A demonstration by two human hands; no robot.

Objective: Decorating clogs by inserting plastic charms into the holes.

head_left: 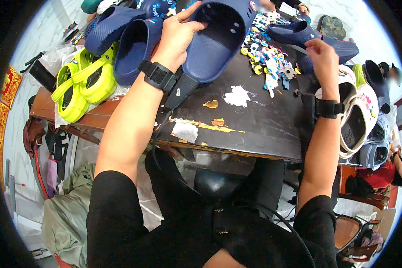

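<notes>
My left hand (177, 39) grips a navy blue clog (212, 58) by its side, thumb at the opening, and holds it tilted over the dark table. Beside that clog lies a spread pile of small colourful shoe charms (270, 58). Over the table's right side is my right hand (324, 58), fingers curled and pressed together; whatever they hold, if anything, is too small to make out. Just behind the right fingers rests another navy clog (292, 32). Several more navy clogs (131, 51) stand left of my left hand.
Lime green clogs (87, 73) sit at the table's left edge. White clogs (359, 116) and grey-blue ones (375, 152) line the right side. Torn paper scraps (236, 96) lie on the dark table (263, 129). Another person's hand (303, 9) shows across the table.
</notes>
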